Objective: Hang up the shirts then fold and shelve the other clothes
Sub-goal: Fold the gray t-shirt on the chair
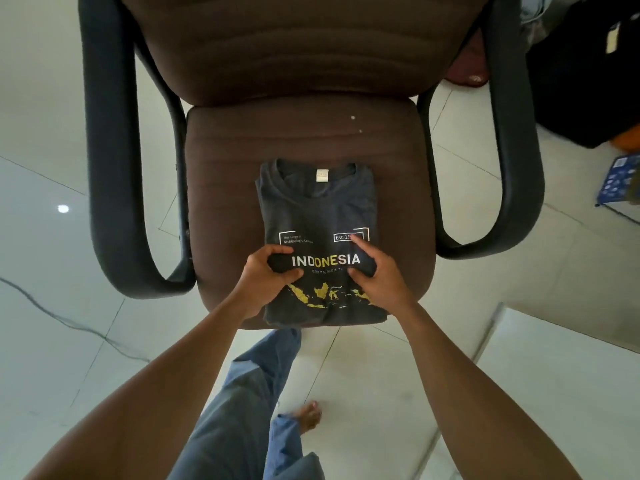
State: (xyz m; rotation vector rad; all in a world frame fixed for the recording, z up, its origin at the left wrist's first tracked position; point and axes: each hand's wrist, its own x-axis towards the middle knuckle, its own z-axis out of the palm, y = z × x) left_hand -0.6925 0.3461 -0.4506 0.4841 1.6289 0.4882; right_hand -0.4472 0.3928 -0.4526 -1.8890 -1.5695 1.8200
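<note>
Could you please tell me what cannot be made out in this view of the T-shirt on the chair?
Head view:
- Year in the "Est." box on the T-shirt: covered by a finger of the right hand.
- Small print under INDONESIA: too small and blurred.
- Neck label: too small to read.
- Blue box, right: cut by the frame edge, blurred.

The dark T-shirt (320, 216) reads "INDONESIA", with a boxed "Est. 19".
</note>
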